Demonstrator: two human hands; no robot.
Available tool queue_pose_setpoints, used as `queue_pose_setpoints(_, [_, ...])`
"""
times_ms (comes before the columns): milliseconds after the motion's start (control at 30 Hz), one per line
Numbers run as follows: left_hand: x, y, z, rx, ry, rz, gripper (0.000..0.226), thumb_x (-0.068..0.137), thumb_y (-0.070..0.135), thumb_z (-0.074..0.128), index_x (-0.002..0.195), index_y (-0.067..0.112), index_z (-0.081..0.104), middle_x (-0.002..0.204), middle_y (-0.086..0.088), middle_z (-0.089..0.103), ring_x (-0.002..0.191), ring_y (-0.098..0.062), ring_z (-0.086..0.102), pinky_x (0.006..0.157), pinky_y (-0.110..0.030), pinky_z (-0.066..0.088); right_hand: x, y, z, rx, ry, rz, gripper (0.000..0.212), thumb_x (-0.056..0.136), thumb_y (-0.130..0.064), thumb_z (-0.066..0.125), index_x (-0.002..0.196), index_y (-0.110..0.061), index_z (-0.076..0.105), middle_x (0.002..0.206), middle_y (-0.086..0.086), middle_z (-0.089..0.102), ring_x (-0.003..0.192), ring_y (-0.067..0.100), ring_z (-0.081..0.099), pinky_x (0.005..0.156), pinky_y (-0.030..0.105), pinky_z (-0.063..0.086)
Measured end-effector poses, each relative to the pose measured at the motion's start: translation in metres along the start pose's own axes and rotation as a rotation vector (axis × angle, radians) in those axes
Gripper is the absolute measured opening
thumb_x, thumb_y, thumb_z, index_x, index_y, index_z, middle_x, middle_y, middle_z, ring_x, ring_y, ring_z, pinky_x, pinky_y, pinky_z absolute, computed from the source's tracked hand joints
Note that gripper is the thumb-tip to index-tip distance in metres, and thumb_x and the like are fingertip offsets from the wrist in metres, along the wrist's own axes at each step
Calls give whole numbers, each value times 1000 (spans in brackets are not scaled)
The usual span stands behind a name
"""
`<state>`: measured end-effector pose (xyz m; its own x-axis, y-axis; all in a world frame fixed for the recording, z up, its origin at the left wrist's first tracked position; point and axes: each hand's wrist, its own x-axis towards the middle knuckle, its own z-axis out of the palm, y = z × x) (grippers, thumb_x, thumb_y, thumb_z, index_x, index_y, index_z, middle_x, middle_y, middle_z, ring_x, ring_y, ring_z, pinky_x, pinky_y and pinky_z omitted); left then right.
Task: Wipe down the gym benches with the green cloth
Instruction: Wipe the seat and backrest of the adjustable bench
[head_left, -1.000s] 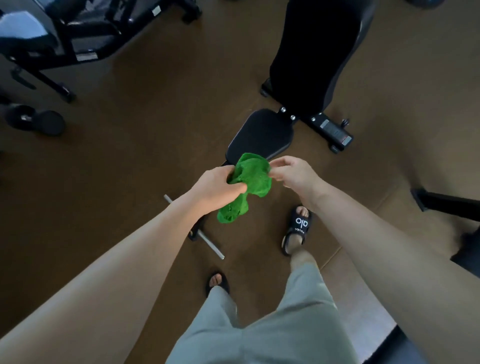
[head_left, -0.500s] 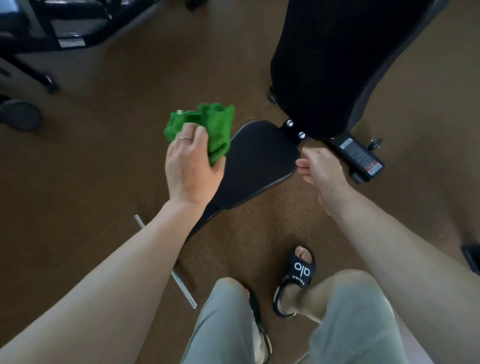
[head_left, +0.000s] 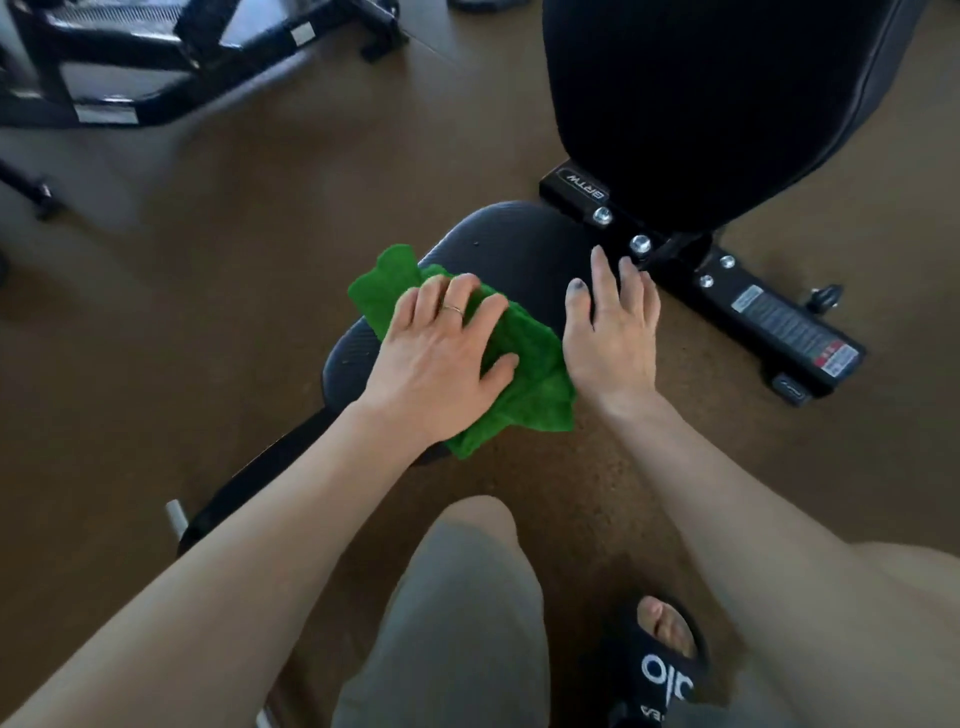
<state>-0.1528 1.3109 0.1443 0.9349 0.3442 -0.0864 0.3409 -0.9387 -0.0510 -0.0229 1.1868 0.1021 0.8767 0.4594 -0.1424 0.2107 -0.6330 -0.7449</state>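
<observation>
A wide stretch of brown floor (head_left: 208, 322) is seen to the left of the left hand, open up to the black equipment frame (head_left: 156, 67) lying far beyond it. The raised black backrest (head_left: 701, 104) is set beyond the right hand, its lower edge meeting the bench frame (head_left: 769, 317) at 2 bolts just past the fingertips. The black seat pad (head_left: 509, 244) is found under both hands; its rounded far edge is left uncovered ahead of them, and a narrow strip of its left edge is shown beside the left wrist. The green cloth (head_left: 524, 358) is spread on the pad beneath the left hand (head_left: 441, 358), which is pressed flat on it with fingers straight and slightly apart, a ring worn on 1 finger. Cloth edges are seen overhanging the pad's near edge and its left rim. The right hand (head_left: 608, 332) is laid flat on the pad's right edge, fingers extended, just beside the cloth. A black sandal (head_left: 665, 670) is seen well below the right forearm.
</observation>
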Motion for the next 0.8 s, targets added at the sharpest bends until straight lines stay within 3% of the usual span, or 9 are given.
queue_pose_setpoints(133, [-14, 5, 5, -85, -127, -28, 73, 105, 61, 15, 166, 21, 11, 173, -10, 5, 160, -31, 4, 130, -45, 5, -1, 8, -6, -15, -65, -13, 55, 111, -42, 27, 164, -26, 21, 174, -2, 3, 159, 16, -8, 129, 37, -2])
queue_pose_setpoints(400, [11, 9, 12, -82, -110, 46, 84, 96, 60, -1, 166, 14, 10, 174, -12, 4, 161, -30, 3, 129, -41, 1, 2, 6, -4, 9, -94, 11, 56, 110, -47, 21, 164, -32, 22, 172, -15, -3, 156, 7, -15, 130, 43, 3])
queue_pose_setpoints(633, [56, 15, 11, -109, -123, 57, 71, 108, 51, 19, 166, 12, 5, 174, -12, -3, 161, -28, -3, 130, -40, -1, 7, -8, -10, -3, -122, 57, 53, 111, -45, 17, 162, -32, 25, 173, -9, -1, 156, 11, -14, 130, 44, 0])
queue_pose_setpoints(800, [98, 21, 13, -141, -125, 51, 70, 109, 51, 21, 166, 13, 5, 174, -11, -3, 161, -27, -4, 130, -41, 0, 41, 3, -24, 205, -138, 209, 55, 110, -51, 12, 160, -39, 29, 170, -5, 20, 157, 19, 13, 124, 40, 13])
